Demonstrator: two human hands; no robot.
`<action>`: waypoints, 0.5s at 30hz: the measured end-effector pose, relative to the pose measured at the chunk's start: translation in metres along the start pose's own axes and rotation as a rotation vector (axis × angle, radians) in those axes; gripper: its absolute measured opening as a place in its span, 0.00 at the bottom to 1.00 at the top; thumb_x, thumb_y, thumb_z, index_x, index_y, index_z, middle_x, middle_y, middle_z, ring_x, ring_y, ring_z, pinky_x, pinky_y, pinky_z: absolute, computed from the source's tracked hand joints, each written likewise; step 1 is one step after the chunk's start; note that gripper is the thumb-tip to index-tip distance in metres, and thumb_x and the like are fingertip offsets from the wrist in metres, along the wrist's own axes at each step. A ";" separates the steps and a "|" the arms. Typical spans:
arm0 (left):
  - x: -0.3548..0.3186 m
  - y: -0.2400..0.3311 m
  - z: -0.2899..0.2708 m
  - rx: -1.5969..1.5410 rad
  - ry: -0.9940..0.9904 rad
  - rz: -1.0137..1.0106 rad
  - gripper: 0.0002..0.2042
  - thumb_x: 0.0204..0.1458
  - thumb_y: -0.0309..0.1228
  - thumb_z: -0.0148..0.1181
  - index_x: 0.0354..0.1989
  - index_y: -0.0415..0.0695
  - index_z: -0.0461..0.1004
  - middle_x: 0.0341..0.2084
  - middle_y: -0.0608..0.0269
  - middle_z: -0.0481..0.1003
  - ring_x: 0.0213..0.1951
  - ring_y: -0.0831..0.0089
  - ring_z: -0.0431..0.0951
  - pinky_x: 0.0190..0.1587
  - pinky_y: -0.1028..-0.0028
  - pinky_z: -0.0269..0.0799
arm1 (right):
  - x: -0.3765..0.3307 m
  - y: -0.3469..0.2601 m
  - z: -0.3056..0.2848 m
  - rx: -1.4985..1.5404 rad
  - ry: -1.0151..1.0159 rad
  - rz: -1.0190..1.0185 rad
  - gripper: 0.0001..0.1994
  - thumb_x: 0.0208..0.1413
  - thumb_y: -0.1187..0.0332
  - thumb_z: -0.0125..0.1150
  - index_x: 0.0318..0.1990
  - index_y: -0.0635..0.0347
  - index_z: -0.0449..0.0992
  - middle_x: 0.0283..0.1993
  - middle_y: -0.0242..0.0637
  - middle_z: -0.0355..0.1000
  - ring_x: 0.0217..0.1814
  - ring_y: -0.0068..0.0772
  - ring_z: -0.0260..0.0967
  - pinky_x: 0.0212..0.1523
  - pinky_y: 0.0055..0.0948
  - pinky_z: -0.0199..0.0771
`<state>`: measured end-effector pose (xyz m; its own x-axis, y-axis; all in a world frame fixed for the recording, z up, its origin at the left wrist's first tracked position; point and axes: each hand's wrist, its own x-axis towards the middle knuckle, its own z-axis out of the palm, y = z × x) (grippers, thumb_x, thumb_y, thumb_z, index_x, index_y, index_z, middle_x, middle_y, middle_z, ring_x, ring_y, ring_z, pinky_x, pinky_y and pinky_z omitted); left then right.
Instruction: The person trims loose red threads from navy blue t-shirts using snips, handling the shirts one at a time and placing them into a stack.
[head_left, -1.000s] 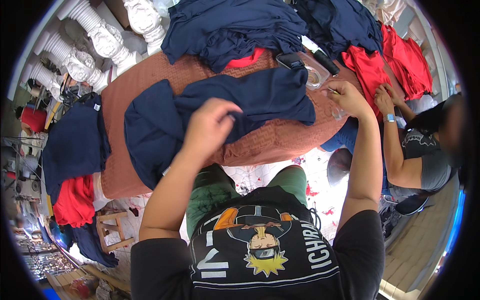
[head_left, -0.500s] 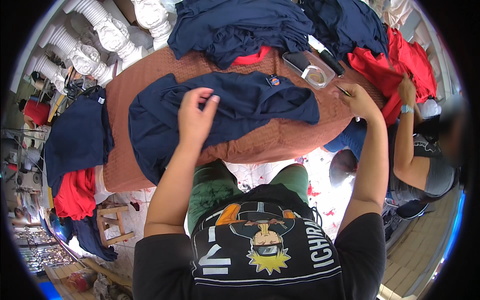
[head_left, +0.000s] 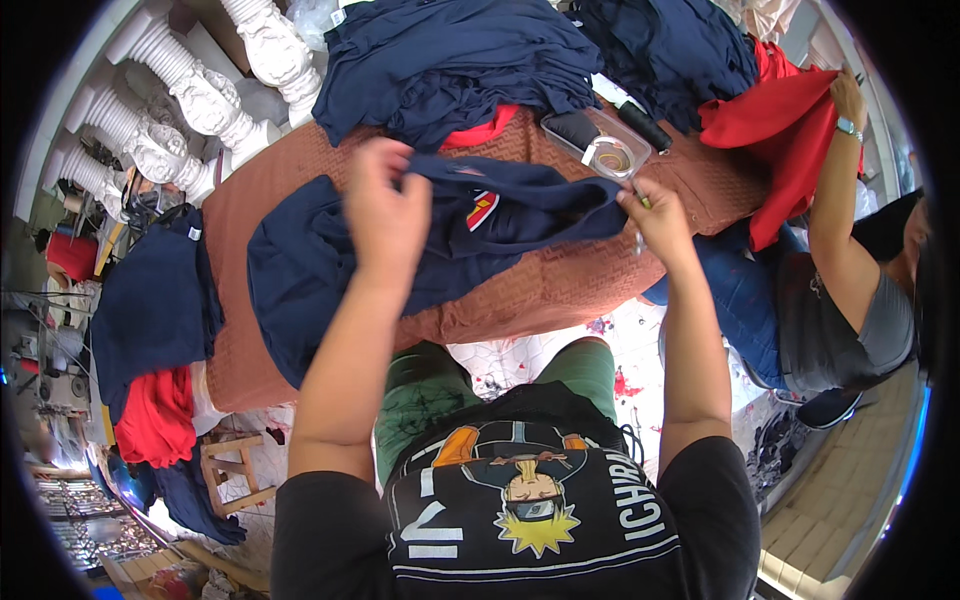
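Note:
A navy garment (head_left: 330, 250) lies crumpled on the brown-covered table in front of me. Its upper part is lifted, and a red and yellow patch (head_left: 482, 210) shows in its folds. My right hand (head_left: 660, 222) pinches the garment's right end. A slim object with a yellow-green part (head_left: 643, 202) also sits in that hand, with a silvery bit below; its kind is unclear. Over the garment's upper left edge is my left hand (head_left: 385, 215), its fingers bent and smeared by motion. Whether it grips the cloth cannot be made out.
Behind the garment are a navy clothing pile (head_left: 450, 60), a clear plastic box (head_left: 600, 145) and a black thread spool (head_left: 645, 125). At right, a co-worker holds up red cloth (head_left: 770, 140). White ornate balusters (head_left: 200, 90) stand at far left; navy cloth (head_left: 150, 290) hangs over the table's left edge.
My right hand has moved left onto the garment's right end and taken hold of it. The garment's upper part is raised, showing the patch. The co-worker's red cloth is lifted higher.

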<state>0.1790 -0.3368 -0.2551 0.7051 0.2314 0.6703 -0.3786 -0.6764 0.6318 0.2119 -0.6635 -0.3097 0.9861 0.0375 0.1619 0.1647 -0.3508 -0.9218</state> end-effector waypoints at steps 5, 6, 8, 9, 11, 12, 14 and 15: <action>0.038 0.008 -0.060 0.089 0.145 0.318 0.15 0.45 0.16 0.53 0.43 0.41 0.73 0.37 0.57 0.75 0.41 0.66 0.75 0.49 0.70 0.70 | -0.015 -0.042 -0.007 0.206 -0.123 -0.114 0.06 0.57 0.70 0.64 0.40 0.62 0.78 0.26 0.20 0.70 0.27 0.09 0.63 0.27 0.15 0.62; 0.038 0.003 -0.069 0.248 0.043 0.343 0.14 0.46 0.17 0.53 0.42 0.40 0.73 0.38 0.57 0.75 0.43 0.67 0.75 0.50 0.70 0.69 | -0.016 -0.046 -0.005 0.184 -0.144 -0.111 0.06 0.58 0.70 0.63 0.39 0.61 0.78 0.26 0.20 0.70 0.27 0.09 0.64 0.27 0.15 0.63; 0.036 -0.002 -0.084 0.044 -0.653 -0.062 0.15 0.48 0.24 0.60 0.46 0.38 0.74 0.48 0.54 0.75 0.53 0.65 0.73 0.58 0.69 0.65 | -0.016 -0.043 -0.002 -0.138 -0.189 0.069 0.10 0.58 0.69 0.62 0.44 0.65 0.77 0.36 0.34 0.76 0.40 0.23 0.73 0.43 0.26 0.72; 0.035 0.016 -0.099 -0.066 -0.956 -0.174 0.18 0.48 0.25 0.61 0.49 0.37 0.73 0.51 0.54 0.74 0.55 0.65 0.72 0.59 0.68 0.64 | -0.018 -0.028 0.000 -0.361 -0.116 -0.043 0.12 0.58 0.67 0.63 0.45 0.65 0.77 0.39 0.38 0.77 0.44 0.27 0.74 0.46 0.29 0.72; 0.012 0.071 -0.142 -0.567 -0.933 0.016 0.16 0.50 0.28 0.60 0.49 0.39 0.74 0.48 0.58 0.74 0.48 0.68 0.74 0.48 0.70 0.69 | -0.010 -0.010 0.007 -0.154 -0.085 -0.054 0.14 0.57 0.65 0.63 0.46 0.65 0.77 0.42 0.41 0.78 0.46 0.30 0.75 0.48 0.30 0.72; -0.019 0.102 -0.165 -0.816 -0.770 0.110 0.15 0.53 0.30 0.57 0.48 0.40 0.75 0.45 0.59 0.75 0.43 0.68 0.76 0.43 0.71 0.70 | -0.006 -0.008 0.018 -0.041 -0.102 -0.071 0.15 0.57 0.64 0.64 0.46 0.65 0.77 0.44 0.42 0.78 0.48 0.32 0.75 0.49 0.31 0.72; 0.027 0.155 -0.197 -1.133 -1.489 1.141 0.13 0.62 0.29 0.47 0.48 0.38 0.75 0.37 0.54 0.76 0.36 0.65 0.77 0.36 0.72 0.72 | -0.001 -0.001 0.023 -0.185 -0.116 -0.044 0.15 0.56 0.63 0.64 0.46 0.65 0.77 0.43 0.43 0.78 0.47 0.34 0.76 0.49 0.31 0.72; 0.027 0.162 -0.193 -1.149 -1.561 1.159 0.09 0.60 0.32 0.46 0.38 0.43 0.73 0.32 0.62 0.72 0.33 0.70 0.72 0.35 0.71 0.66 | -0.005 0.015 0.010 -0.259 -0.074 0.016 0.16 0.56 0.62 0.64 0.46 0.65 0.77 0.43 0.43 0.78 0.47 0.35 0.76 0.49 0.31 0.72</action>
<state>0.0208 -0.3055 -0.0599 -0.4526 -0.7812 0.4299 -0.5134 0.6225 0.5907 0.2099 -0.6593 -0.3283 0.9890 0.0948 0.1135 0.1476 -0.5794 -0.8015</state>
